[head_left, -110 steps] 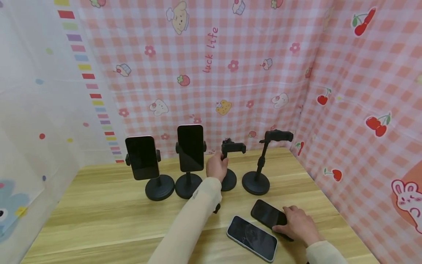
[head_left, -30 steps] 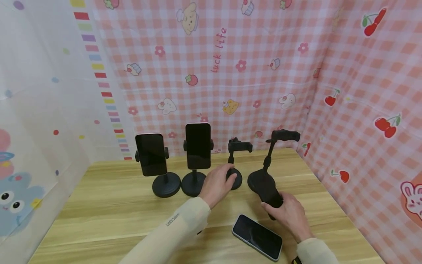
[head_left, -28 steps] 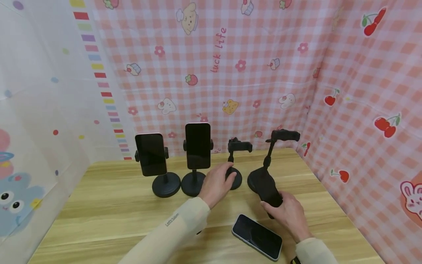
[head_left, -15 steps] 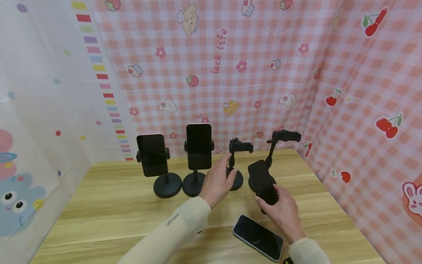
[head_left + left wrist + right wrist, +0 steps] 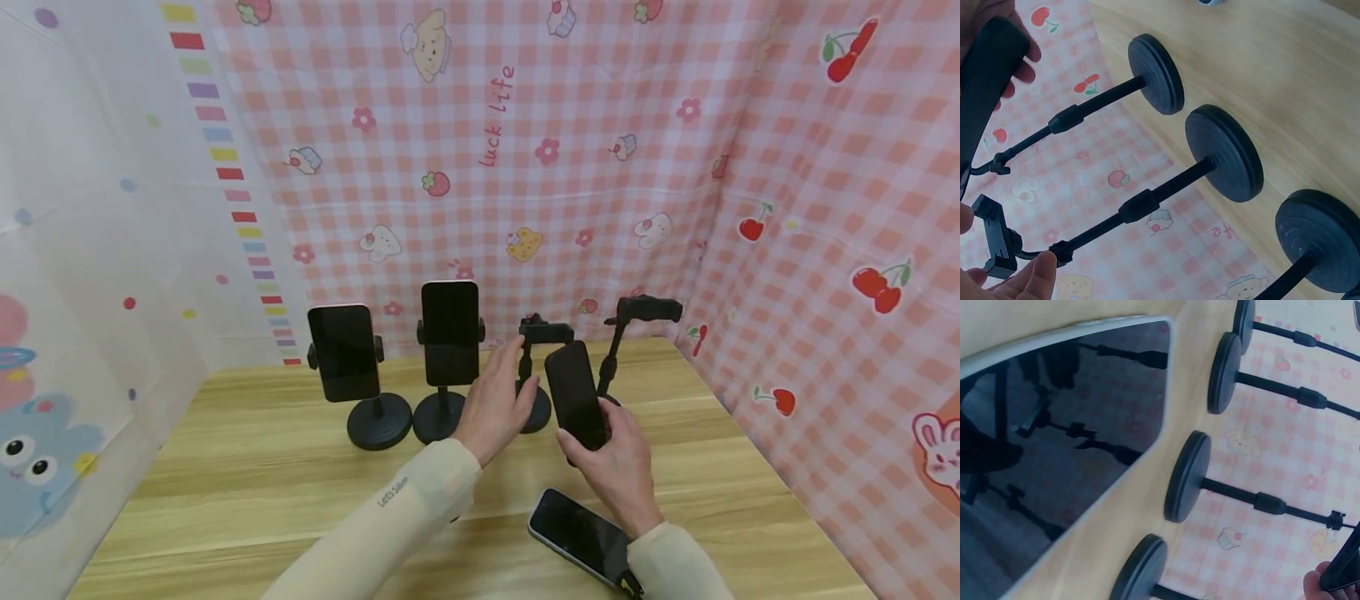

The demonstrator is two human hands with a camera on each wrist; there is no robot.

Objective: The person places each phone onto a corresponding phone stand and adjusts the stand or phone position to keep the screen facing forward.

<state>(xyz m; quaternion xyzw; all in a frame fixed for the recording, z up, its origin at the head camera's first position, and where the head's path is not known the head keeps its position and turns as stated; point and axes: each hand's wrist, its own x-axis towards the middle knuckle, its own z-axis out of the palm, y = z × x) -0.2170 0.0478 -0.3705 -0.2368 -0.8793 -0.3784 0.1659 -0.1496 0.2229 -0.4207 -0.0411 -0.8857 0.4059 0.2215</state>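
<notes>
My right hand (image 5: 618, 458) grips a black smartphone (image 5: 576, 396) by its lower end, raised and tilted in front of the two right-hand stands. My left hand (image 5: 497, 404) has its fingers extended beside the third phone stand (image 5: 536, 408), whose clamp (image 5: 547, 333) holds no phone. In the left wrist view its fingertips lie by that stand's neck, near the clamp (image 5: 996, 240); contact is unclear. The held smartphone (image 5: 991, 75) shows there edge-on. A light-edged smartphone (image 5: 577, 529) lies screen up on the table, partly hidden by my right wrist.
Two stands at the left hold smartphones upright, a left one (image 5: 345, 354) and a taller one (image 5: 452, 333). At the far right stands a phone stand with a bare clamp (image 5: 651, 308). Patterned cloth (image 5: 480, 208) hangs behind and beside the wooden table (image 5: 285, 500).
My right hand has lifted the black smartphone off the table and carried it up and left towards the third stand. My left hand has left that stand's post and its fingers have straightened.
</notes>
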